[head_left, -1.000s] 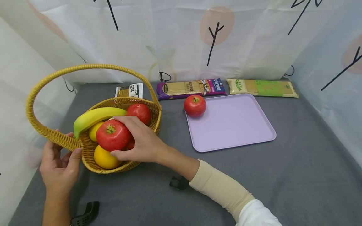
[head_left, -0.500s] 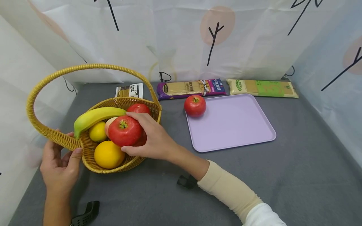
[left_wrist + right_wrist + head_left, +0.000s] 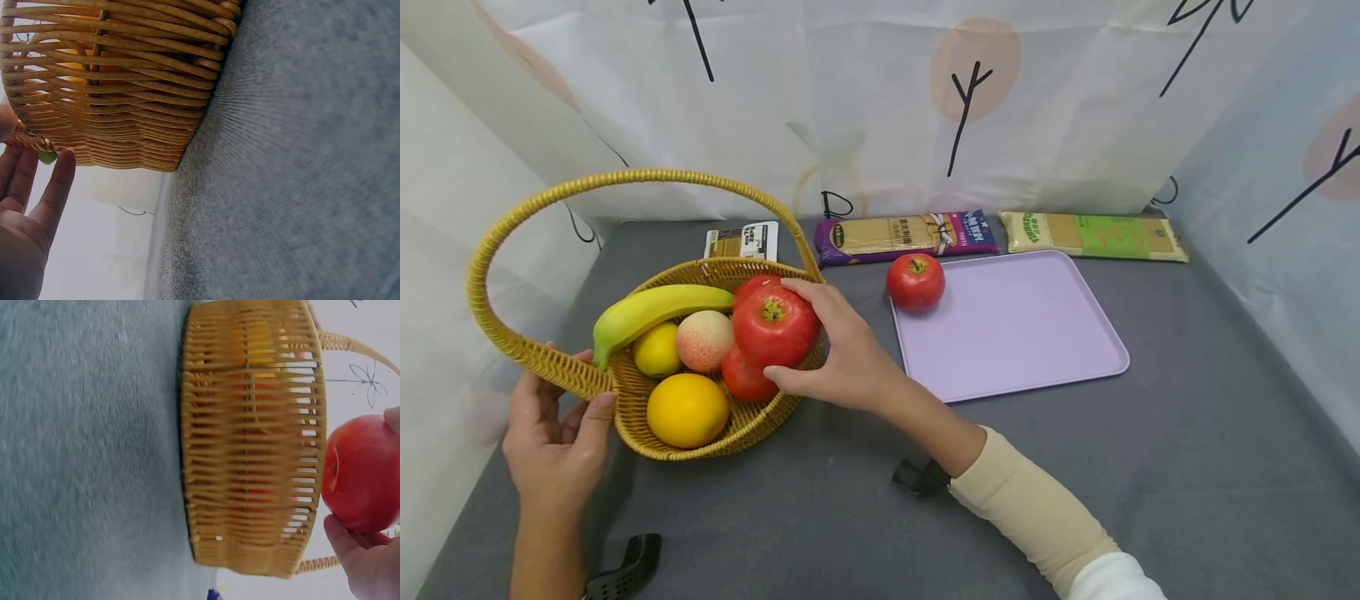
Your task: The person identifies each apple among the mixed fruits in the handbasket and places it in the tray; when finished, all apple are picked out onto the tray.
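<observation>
My right hand (image 3: 853,358) grips a red apple (image 3: 777,325) and holds it above the right rim of the wicker basket (image 3: 715,446). The right wrist view shows the same apple (image 3: 362,472) at rim height. My left hand (image 3: 557,437) holds the basket at the base of its handle on the left; in the left wrist view the fingers of that hand (image 3: 31,212) touch the wicker rim. Inside the basket lie a banana (image 3: 655,317), a lemon (image 3: 657,350), a peach (image 3: 704,342), an orange (image 3: 688,411) and other red fruit (image 3: 747,375), partly hidden by the held apple.
A lilac tray (image 3: 1015,333) lies right of the basket, with another red apple (image 3: 916,282) at its back left corner. Behind it are a purple pasta packet (image 3: 906,237) and a green noodle packet (image 3: 1093,236). A small brown packet (image 3: 742,242) lies behind the basket.
My right hand has carried the apple rightward from over the basket's middle to its right rim, uncovering the peach and the orange. The left hand and the basket stay put.
</observation>
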The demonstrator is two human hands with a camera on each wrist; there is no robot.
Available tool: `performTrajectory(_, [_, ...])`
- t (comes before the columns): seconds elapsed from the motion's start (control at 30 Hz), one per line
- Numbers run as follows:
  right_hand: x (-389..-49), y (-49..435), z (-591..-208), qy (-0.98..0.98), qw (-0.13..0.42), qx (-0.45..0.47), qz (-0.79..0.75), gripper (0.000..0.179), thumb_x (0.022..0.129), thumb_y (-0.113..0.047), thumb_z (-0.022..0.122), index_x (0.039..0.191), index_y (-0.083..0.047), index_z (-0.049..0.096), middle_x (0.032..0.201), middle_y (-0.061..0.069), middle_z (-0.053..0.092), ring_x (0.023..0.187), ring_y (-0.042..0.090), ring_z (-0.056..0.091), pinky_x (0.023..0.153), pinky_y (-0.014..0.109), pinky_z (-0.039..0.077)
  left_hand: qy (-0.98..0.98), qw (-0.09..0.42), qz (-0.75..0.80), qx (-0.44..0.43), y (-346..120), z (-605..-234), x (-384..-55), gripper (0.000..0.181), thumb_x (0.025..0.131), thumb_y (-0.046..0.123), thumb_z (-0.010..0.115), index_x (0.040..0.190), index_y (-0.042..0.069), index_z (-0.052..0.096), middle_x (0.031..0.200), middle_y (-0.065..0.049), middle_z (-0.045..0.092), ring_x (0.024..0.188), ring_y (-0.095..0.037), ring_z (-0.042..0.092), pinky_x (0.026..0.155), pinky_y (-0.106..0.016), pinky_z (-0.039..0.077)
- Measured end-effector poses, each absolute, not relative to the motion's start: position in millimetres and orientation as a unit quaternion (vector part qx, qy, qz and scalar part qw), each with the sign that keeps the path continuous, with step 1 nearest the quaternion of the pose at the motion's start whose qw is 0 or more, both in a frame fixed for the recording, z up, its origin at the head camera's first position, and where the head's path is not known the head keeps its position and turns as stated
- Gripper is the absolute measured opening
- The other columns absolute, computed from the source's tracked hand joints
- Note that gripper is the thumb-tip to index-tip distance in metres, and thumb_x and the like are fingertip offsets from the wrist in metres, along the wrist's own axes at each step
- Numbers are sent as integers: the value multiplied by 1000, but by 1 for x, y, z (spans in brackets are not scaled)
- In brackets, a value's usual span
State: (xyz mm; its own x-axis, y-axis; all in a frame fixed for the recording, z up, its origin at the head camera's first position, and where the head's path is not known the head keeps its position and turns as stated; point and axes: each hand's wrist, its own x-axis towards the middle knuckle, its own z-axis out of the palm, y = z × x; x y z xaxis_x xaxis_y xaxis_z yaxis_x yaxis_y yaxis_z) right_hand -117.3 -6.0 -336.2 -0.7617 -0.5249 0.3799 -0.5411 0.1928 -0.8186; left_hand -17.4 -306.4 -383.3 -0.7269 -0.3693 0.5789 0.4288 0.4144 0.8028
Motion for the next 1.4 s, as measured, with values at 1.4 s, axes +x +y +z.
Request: performTrajectory(1.4, [-191,146,-310,-889,42,9,456,92,82,-21,79,158,-15,28,158,13,36,145,32,38,108,59,52,-760,376,-528,-40,-308,-384,-18,72,83,-27,59,150,-6,43,129,2,64,122,-11,62,94,-7,53])
